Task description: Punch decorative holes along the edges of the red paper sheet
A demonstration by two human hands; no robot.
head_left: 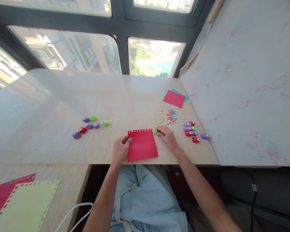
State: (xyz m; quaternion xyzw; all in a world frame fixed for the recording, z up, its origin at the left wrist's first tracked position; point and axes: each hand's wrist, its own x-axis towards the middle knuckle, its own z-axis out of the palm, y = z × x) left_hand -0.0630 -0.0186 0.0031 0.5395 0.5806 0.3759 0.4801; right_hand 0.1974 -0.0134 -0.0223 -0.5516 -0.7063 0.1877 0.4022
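Note:
A red paper sheet lies at the near edge of the marble table, with a row of small punched holes along its far edge. My left hand pinches the sheet's left side. My right hand holds a small green paper punch at the sheet's far right corner. Just beyond that hand sits a little heap of coloured paper dots.
Several small punches, purple, red and green, lie in a left cluster and a right cluster. Red and teal sheets are stacked at the far right. On a lower surface at the bottom left lie punched-border sheets, pale yellow and red.

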